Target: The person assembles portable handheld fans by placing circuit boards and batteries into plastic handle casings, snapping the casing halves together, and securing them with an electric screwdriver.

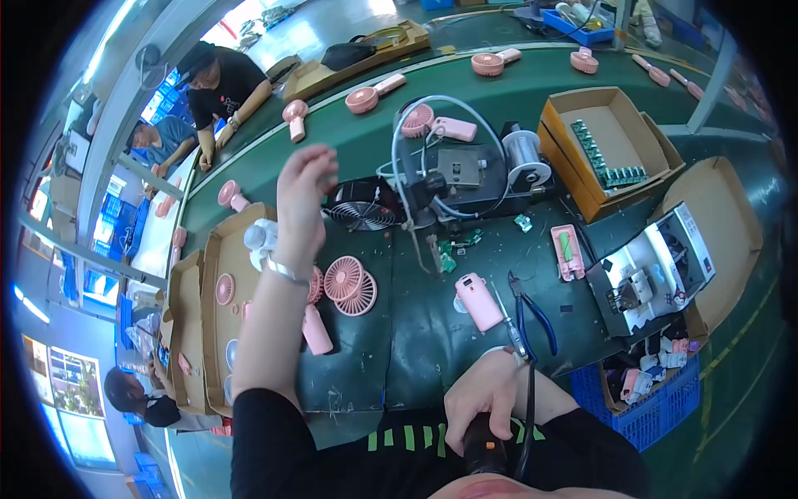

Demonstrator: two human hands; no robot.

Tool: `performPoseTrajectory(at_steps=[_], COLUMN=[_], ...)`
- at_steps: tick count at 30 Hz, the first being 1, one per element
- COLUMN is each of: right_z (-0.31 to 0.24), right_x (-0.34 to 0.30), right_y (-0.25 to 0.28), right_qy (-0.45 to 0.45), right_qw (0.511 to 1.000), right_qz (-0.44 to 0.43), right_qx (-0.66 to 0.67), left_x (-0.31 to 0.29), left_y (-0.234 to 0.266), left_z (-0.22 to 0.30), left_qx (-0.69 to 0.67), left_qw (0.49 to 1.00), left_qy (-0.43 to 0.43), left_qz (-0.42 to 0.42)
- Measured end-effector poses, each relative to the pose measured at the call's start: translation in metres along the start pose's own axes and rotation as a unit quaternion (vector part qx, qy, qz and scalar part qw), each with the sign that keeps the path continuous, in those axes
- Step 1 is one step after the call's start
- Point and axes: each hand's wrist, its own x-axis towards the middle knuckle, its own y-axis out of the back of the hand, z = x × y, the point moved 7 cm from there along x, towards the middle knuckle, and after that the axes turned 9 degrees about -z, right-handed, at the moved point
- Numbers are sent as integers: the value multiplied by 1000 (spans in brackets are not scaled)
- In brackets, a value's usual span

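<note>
My left hand [303, 193] is raised over the bench, beside a black round fan [363, 204]. Its fingers are curled together, and whatever they may hold is hidden. Close to my chest, my right hand [482, 395] grips a dark corded tool [485, 449] with an orange button; its kind is unclear. Ahead of that hand lie a pink handle housing [478, 301], a screwdriver [509, 320] and blue-handled pliers [534, 316]. Below my left hand are pink round fan grilles [344, 279] and a pink handle part [317, 329].
A soldering stand with a solder spool [528, 160] stands mid-bench. To its right are a cardboard box [573, 108] of green circuit boards, an open pink shell [568, 253] and a white-and-black device [657, 266]. Pink handheld fans [362, 100] line the green belt. Co-workers sit at far left.
</note>
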Motion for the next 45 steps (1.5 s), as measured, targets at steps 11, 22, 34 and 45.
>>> performPoseTrajectory(at_steps=[11, 22, 34, 45], right_z=[1, -8, -4, -16], right_x=[-19, -34, -28, -15], right_y=[3, 27, 20, 17], right_qy=[51, 125, 82, 74], right_qw=[998, 975, 989, 994], right_qz=[42, 177, 113, 62], right_qx=[2, 36, 50, -41], left_x=[167, 210, 182, -112], left_y=[-102, -109, -16, -27], left_z=[-91, -195, -47, 26], left_qx=[163, 261, -196, -684], left_qw=[897, 782, 954, 664], left_qy=[255, 429, 183, 98], left_qz=[-323, -369, -132, -284])
